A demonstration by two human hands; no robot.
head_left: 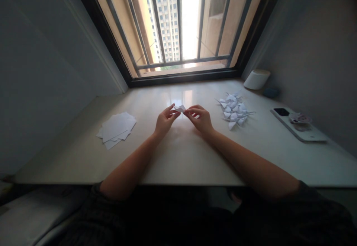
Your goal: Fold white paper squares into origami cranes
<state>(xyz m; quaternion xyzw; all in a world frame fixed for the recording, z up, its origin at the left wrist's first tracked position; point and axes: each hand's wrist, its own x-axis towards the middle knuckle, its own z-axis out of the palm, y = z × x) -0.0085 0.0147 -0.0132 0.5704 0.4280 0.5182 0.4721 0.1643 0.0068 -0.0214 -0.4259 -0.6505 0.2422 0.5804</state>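
A small folded piece of white paper (180, 108) is held just above the pale tabletop (181, 157), in the middle. My left hand (165, 120) pinches its left side with fingertips closed. My right hand (200, 119) pinches its right side the same way. Both forearms reach in from the near edge. To the left lies a loose stack of flat white paper sheets (117, 129). To the right of my right hand sits a pile of several folded paper figures (234, 110).
A phone in a case (298, 125) lies at the right with a small round object on it. A white roll (256, 78) stands at the back right near the wall. A barred window (181, 30) runs along the table's far edge.
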